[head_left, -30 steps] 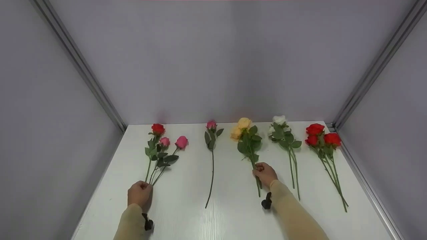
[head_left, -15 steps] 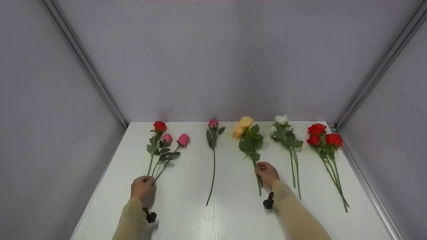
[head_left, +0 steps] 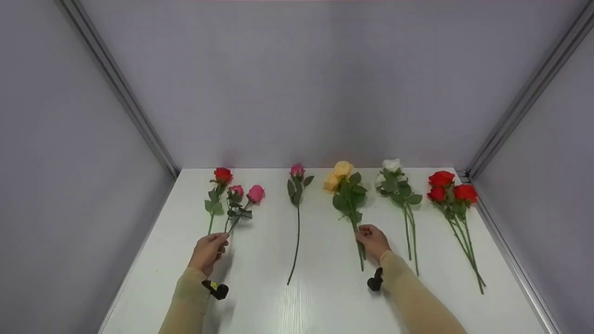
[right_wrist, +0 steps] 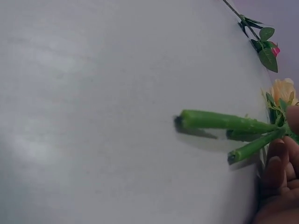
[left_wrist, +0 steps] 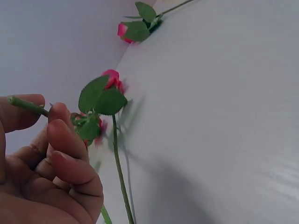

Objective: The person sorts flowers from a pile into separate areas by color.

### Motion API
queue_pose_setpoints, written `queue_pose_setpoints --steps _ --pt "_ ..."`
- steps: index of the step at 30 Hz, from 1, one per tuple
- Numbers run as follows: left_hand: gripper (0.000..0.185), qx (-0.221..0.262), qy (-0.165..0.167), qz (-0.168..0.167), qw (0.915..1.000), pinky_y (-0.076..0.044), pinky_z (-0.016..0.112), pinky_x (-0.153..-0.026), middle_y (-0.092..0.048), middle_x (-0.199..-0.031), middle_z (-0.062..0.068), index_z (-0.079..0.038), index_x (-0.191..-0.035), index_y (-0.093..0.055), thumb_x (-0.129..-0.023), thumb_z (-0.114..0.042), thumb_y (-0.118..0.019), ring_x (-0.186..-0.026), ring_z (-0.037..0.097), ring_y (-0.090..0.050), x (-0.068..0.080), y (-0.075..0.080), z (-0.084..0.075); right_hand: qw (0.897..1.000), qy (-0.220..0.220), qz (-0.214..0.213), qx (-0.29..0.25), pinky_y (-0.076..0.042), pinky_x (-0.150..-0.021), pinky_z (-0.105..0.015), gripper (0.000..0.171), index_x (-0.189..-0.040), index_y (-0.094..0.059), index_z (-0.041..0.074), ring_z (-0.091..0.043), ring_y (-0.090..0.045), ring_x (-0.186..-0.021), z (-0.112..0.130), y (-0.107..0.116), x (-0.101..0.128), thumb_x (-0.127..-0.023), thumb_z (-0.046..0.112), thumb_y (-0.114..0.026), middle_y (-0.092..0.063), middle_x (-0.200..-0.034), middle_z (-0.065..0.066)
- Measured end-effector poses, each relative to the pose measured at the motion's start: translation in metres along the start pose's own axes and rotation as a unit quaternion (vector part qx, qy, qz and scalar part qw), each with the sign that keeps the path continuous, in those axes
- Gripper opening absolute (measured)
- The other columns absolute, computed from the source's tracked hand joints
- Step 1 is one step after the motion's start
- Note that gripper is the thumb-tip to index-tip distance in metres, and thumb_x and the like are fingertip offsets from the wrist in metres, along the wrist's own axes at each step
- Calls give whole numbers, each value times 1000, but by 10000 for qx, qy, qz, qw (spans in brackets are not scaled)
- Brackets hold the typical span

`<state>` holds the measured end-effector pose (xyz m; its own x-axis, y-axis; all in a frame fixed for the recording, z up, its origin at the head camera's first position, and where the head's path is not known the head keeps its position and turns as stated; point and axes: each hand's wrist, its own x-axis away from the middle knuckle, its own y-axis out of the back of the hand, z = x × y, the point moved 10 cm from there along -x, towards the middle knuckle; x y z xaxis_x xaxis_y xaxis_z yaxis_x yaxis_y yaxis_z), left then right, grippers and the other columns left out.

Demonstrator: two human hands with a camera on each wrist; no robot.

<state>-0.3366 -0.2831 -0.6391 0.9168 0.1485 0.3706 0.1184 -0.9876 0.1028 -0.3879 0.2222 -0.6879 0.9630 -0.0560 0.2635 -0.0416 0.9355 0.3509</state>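
Observation:
My left hand [head_left: 217,242] pinches the lower stems of a small bunch with one red rose [head_left: 222,175] and two pink roses [head_left: 255,193] at the table's left. In the left wrist view, thumb and fingers [left_wrist: 65,149] hold a green stem end [left_wrist: 25,105], and a pink rose [left_wrist: 112,77] lies beyond. My right hand [head_left: 370,237] curls round the stems of the yellow roses [head_left: 342,169] mid-table. Their cut stem ends [right_wrist: 219,121] stick out past my fingers [right_wrist: 275,172] in the right wrist view, just above the table top.
A single pink rose [head_left: 297,170] lies between my hands. White roses [head_left: 391,165] and a red bunch [head_left: 441,178] lie to the right. All rest on a white table [head_left: 325,301] enclosed by grey walls with metal corner posts [head_left: 120,88].
My left hand has moved forward and slightly right along the bunch's stems, and the pink roses have drawn closer to the red one. The right hand has barely shifted.

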Motion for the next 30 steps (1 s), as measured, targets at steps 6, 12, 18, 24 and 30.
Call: queue_pose_setpoints --steps 6,12,18,24,30 --pt "31 168 -331 -116 9992 -43 28 -64 -58 -93 10 1 -113 -60 -97 -25 -58 -75 18 -51 6 -19 -27 9995 -59 -133 -288 -47 -84 -35 35 -125 -56 4 -23 -56 -101 -1 8 6 -95 22 -61 -58 -112 -11" --pt "27 113 -605 -289 9977 -44 30 -64 -59 -88 9 0 -110 -61 -97 -24 -58 -73 18 -51 18 -38 -46 9987 311 -301 -265 -47 -76 -32 30 -121 -59 3 -21 -56 -92 25 7 13 -97 21 -59 -58 -105 -10" --pt "25 -76 -1021 -289 9943 -45 28 -60 -61 -84 8 1 -108 -62 -95 -21 -61 -71 18 -54 33 -72 -58 9953 798 12 -542 -48 -78 -39 25 -114 -63 5 -25 -54 -90 68 -17 25 -96 22 -61 -59 -99 -8" --pt "20 -459 -1647 20 9853 -45 29 -55 -62 -82 12 -2 -104 -64 -95 -19 -62 -63 16 -53 54 -118 -62 9922 843 656 -636 -46 -65 -32 25 -111 -65 10 -21 -55 -80 95 -56 42 -94 29 -64 -61 -96 -10" --pt "16 -976 -2150 313 9712 -44 25 -50 -60 -76 5 -5 -101 -65 -94 -18 -63 -58 12 -52 74 -161 -58 9830 1089 1319 -672 -45 -63 -29 25 -108 -66 6 -18 -54 -78 128 -88 67 -96 27 -60 -63 -96 -14"
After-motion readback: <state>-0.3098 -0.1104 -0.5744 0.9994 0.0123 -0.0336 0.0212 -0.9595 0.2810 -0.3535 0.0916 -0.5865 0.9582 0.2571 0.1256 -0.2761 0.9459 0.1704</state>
